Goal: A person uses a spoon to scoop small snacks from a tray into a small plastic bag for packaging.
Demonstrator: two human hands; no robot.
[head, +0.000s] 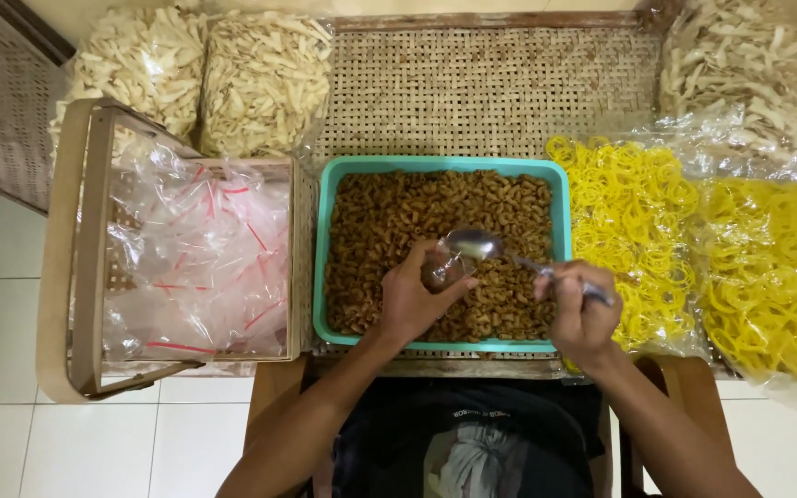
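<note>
Now left hand (410,300) pinches a small bag (442,267); right hand (579,309) clasps a spoon (477,245).

Tray (327,258) of snacks (389,231) between basket (80,258) left; ring bags (638,231) right

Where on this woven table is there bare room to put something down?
The widest bare patch of the woven table lies behind the teal tray, between the pale snack bags and the bags at the far right. Elsewhere it is crowded: the basket of clear bags on one side, yellow ring bags on the other, and both hands over the tray.
</note>
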